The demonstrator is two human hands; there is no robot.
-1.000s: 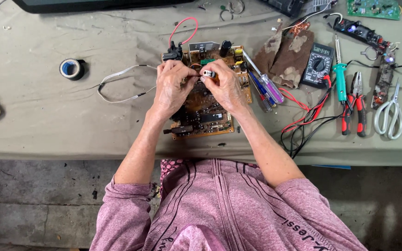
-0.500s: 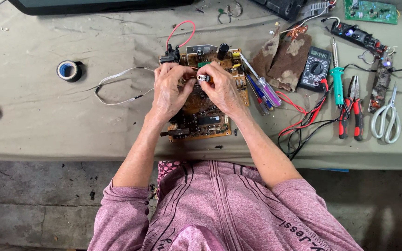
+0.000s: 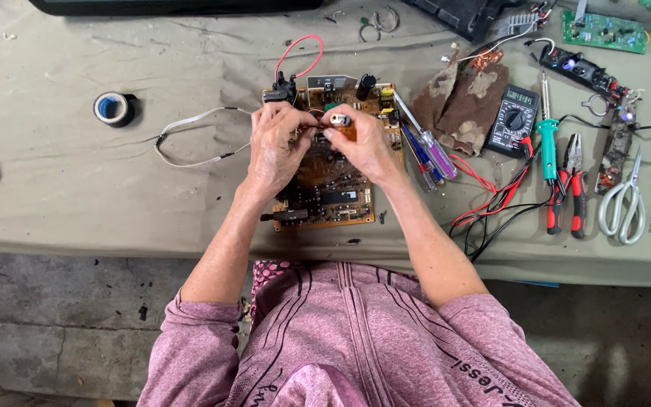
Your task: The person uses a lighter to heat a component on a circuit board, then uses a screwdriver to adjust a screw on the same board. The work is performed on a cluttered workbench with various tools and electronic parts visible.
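Hidden: my hands cover the middle of the circuit board (image 3: 325, 188), centre frame.
Left hand (image 3: 276, 147): fingers curled, pinching something too small to identify.
Right hand (image 3: 363, 143): fingertips closed on a small silver-tipped part (image 3: 340, 120).

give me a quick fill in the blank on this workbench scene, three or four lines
1. Both hands, left hand and right hand, work above a brown ____ board.
2. The roll of tape lies to the person's ____ of the board.
3. The scissors have ____ handles.
4. The pliers beside the soldering iron have ____ handles.

Missing words: circuit; left; white; red
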